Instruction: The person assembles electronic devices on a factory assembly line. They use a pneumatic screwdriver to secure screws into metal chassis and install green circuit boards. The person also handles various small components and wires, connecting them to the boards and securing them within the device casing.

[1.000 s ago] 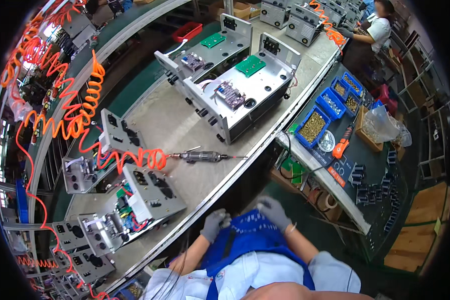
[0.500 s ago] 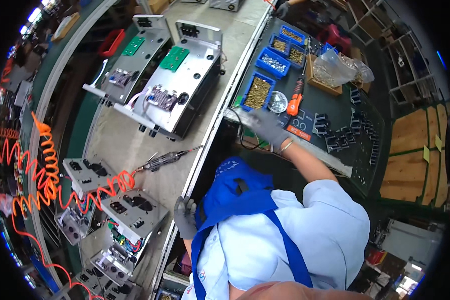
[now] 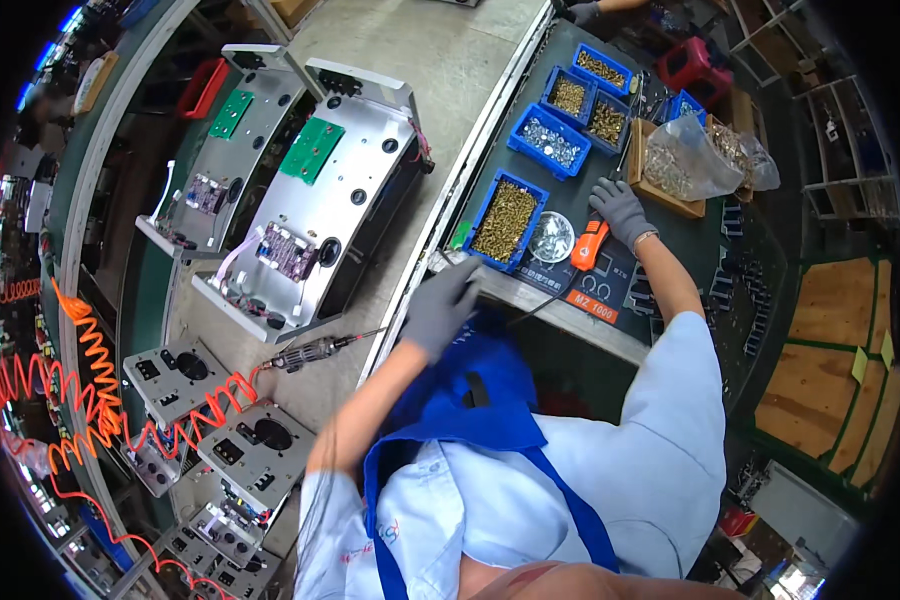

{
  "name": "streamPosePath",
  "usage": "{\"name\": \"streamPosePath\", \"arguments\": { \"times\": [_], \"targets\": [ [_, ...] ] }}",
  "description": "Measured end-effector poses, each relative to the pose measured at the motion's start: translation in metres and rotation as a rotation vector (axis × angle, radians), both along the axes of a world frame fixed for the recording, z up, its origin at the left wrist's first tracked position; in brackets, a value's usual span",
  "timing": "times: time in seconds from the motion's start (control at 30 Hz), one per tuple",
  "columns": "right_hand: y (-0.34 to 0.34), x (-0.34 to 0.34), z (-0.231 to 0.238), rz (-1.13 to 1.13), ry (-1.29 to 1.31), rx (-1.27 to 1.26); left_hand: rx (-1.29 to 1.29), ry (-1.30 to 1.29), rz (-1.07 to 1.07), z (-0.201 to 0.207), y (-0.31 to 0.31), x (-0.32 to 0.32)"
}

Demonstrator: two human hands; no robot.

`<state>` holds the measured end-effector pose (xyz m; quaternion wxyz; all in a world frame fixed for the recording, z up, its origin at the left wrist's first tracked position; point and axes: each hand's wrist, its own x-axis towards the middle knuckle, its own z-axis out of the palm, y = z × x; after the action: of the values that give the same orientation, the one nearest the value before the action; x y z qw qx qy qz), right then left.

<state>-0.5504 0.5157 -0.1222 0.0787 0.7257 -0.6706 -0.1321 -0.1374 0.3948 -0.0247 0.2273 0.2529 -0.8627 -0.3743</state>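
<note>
My right hand (image 3: 622,214), in a grey glove, lies closed over the front part of an orange electric screwdriver (image 3: 589,246) on the dark side table. The back end of the tool and its dark cord show below the hand. My left hand (image 3: 440,308), gloved too, is open with fingers apart above the bench edge and seems to hold nothing. It is nearest to a blue bin of brass-coloured screws (image 3: 503,220). Between that bin and the screwdriver stands a round dish of small silvery parts (image 3: 551,238).
Metal housings with green circuit boards (image 3: 312,152) stand on the bench to the left. A second screwdriver (image 3: 315,352) with a coiled orange hose lies nearer me. More blue bins (image 3: 548,141) and a cardboard box with bagged parts (image 3: 670,165) stand at the far right. Another person's gloved hand (image 3: 583,13) shows at the top.
My right hand has moved away from the table's front edge onto the orange screwdriver. My left hand has risen from the bench edge near my body toward the screw bin. The view has shifted slightly.
</note>
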Motion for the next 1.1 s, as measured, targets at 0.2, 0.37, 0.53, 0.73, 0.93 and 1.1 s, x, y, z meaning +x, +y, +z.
{"name": "streamPosePath", "arguments": {
  "times": [0.2,0.37,0.53,0.73,0.93,1.1],
  "targets": [
    [0.030,0.028,0.063,-0.007,-0.305,-0.236,-0.858,-0.553,-0.296,-0.052,-0.028,-0.143],
    [0.068,0.095,0.161,-0.191,-0.831,-0.906,-0.336,-0.670,-0.272,-0.086,-0.035,-0.158],
    [0.044,0.134,0.224,-0.278,-1.303,-1.680,-0.276,-0.620,-0.396,-0.058,-0.048,-0.143],
    [0.016,0.164,0.298,0.198,-1.117,-1.613,-0.360,-0.659,-0.406,-0.037,-0.048,-0.143],
    [-0.010,0.212,0.320,0.517,-1.254,-1.395,-0.362,-0.504,-0.206,-0.083,-0.032,-0.145],
    [-0.027,0.253,0.302,0.548,-1.592,-1.252,-0.050,-0.497,-0.153,-0.063,-0.039,-0.135]
  ]
}}
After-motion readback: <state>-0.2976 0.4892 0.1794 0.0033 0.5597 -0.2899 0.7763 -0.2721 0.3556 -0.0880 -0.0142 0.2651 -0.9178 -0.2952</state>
